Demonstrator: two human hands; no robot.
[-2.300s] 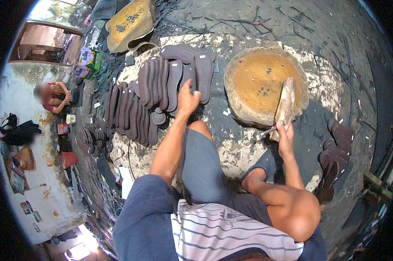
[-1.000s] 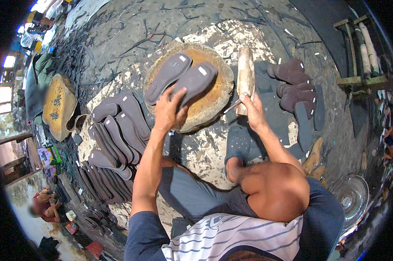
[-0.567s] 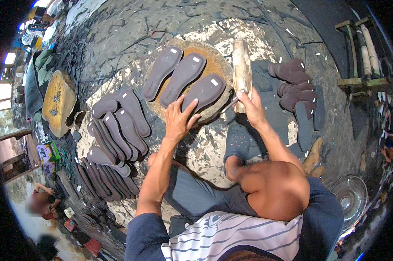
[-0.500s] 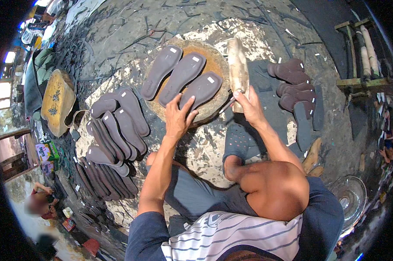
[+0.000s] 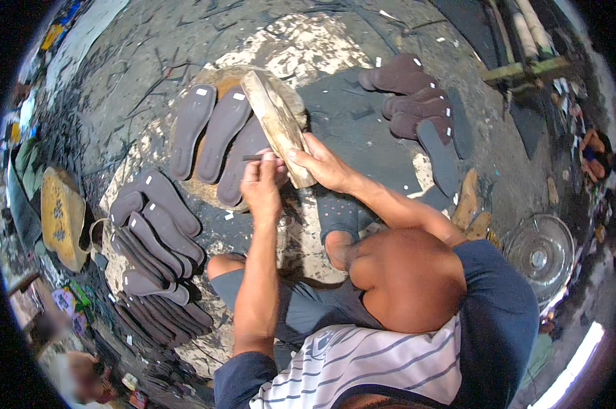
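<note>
With the round block [image 5: 295, 101] as the clock's centre, the left hand [image 5: 261, 187] is at five o'clock by its rim, thumb and fingers pinched together around a slim dark rod [image 5: 252, 157] whose free end points to nine. The right hand [image 5: 325, 165], at four o'clock, is closed around the lower end of a wooden billet [image 5: 275, 123], thumb on top, the far end leaning toward eleven over the block; whether the two touch, I cannot tell. On the block lie three soles, toes toward one o'clock: the first sole [image 5: 193, 129] outermost at nine, the middle sole [image 5: 224, 133] beside it, and the third sole [image 5: 244, 167] nearest the left hand, partly hidden by the billet and crossed in view by the rod; contact there is unclear. The soles look light, bendy and matt, easily nudged out of line, so the rim or the narrow heel end seems the best hold. The billet looks stiff and fairly heavy, best gripped near its end, as here; the rod looks hard and thin, likely to roll unless pinched firmly. A stack of soles [image 5: 173, 202] sits at seven to eight o'clock, and darker brown pieces [image 5: 395, 75] lie between two and three.
</note>
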